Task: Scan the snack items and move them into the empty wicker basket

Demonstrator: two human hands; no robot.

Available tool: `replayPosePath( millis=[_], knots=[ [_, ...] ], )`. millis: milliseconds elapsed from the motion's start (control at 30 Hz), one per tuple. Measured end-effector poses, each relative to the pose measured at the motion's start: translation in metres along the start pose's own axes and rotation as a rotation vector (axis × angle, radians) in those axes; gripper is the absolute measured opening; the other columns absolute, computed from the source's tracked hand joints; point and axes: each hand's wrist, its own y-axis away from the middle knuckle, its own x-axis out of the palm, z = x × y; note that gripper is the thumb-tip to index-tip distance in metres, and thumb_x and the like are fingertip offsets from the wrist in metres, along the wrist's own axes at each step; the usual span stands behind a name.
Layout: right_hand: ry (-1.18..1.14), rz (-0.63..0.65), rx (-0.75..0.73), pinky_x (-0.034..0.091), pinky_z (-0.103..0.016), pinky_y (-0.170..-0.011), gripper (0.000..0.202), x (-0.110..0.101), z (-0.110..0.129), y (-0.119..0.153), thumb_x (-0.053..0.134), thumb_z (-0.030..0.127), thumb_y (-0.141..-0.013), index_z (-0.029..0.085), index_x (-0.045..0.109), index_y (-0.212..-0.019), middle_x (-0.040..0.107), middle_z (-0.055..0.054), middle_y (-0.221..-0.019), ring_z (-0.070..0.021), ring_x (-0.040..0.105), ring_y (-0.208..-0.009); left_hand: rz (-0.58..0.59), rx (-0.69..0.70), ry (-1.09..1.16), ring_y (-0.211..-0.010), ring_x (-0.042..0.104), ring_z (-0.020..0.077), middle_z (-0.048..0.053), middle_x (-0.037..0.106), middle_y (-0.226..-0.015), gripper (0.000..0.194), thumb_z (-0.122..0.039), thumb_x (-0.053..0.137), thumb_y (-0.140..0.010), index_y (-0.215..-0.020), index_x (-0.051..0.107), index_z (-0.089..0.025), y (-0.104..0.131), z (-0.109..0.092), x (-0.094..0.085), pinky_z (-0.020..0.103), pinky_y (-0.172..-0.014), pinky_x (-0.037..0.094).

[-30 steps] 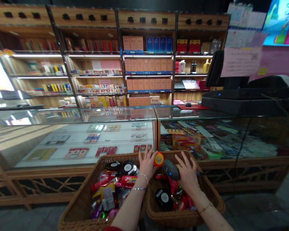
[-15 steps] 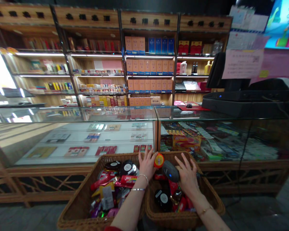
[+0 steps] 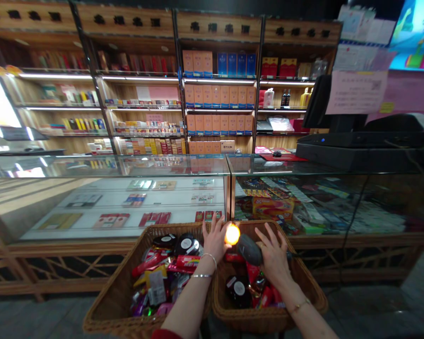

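Note:
My left hand (image 3: 215, 241) is closed on a small round orange container (image 3: 232, 234), held over the gap between the two wicker baskets. Bright light washes out its near face. In my right hand (image 3: 274, 256) is a dark grey barcode scanner (image 3: 249, 249), its head pointed at the container and a short distance from it. Below my left forearm, the left basket (image 3: 108, 301) holds red packets, black round containers (image 3: 188, 245) and shiny wrapped sweets. Under my right hand, the right basket (image 3: 313, 292) contains another black round container (image 3: 238, 289) and several red packages.
A glass display counter (image 3: 155, 165) with flat boxes inside stands just beyond the baskets. On its right end sit a monitor (image 3: 318, 101) and a black machine (image 3: 339, 153). Stocked wooden shelves (image 3: 219, 35) line the back wall. A cable (image 3: 353, 212) hangs at the right.
The round container's face has turned from orange and yellow to a bright glow. The blue light on the scanner no longer shows. Both hands have barely moved.

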Motion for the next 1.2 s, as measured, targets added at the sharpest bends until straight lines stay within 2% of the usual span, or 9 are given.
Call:
replayPosePath(
  millis=[233, 667, 967, 1200],
  knots=[
    [-0.003, 0.023, 0.011, 0.016, -0.052, -0.12, 0.032, -0.0053, 0.0032, -0.0014, 0.052, 0.005, -0.073, 0.022, 0.071, -0.091, 0.058, -0.003, -0.144, -0.0268, 0.03, -0.148, -0.008, 0.005, -0.006, -0.154, 0.013, 0.0345, 0.004, 0.038, -0.16, 0.077, -0.028, 0.077, -0.07, -0.141, 0.049, -0.038, -0.0003, 0.0002, -0.0011, 0.071, -0.119, 0.003],
    [0.11, -0.037, 0.026, 0.014, -0.052, -0.12, 0.035, -0.0015, 0.001, -0.0012, 0.052, 0.008, -0.078, 0.023, 0.071, -0.103, 0.054, -0.002, -0.148, -0.0254, 0.026, -0.149, -0.031, 0.008, -0.015, -0.153, 0.013, 0.0354, 0.005, 0.037, -0.161, 0.081, -0.031, 0.081, -0.068, -0.142, 0.048, -0.038, 0.0015, 0.0001, -0.0016, 0.071, -0.119, 0.002],
    [0.145, 0.004, 0.107, 0.014, -0.054, -0.119, 0.037, -0.0042, 0.0002, -0.001, 0.052, 0.007, -0.077, 0.021, 0.071, -0.106, 0.054, -0.006, -0.147, -0.0292, 0.029, -0.148, -0.048, -0.026, 0.021, -0.153, 0.012, 0.0364, 0.006, 0.035, -0.161, 0.082, -0.037, 0.083, -0.066, -0.141, 0.05, -0.035, 0.0029, 0.0004, -0.0031, 0.071, -0.119, 0.001],
    [0.176, -0.011, 0.107, 0.014, -0.053, -0.117, 0.037, -0.0016, -0.0008, -0.0013, 0.053, 0.008, -0.076, 0.022, 0.072, -0.104, 0.056, -0.006, -0.145, -0.03, 0.032, -0.146, -0.055, -0.04, 0.028, -0.154, 0.01, 0.0366, 0.007, 0.034, -0.162, 0.08, -0.041, 0.082, -0.067, -0.141, 0.051, -0.033, 0.0038, -0.0017, -0.0056, 0.071, -0.119, 0.002]
  ],
)
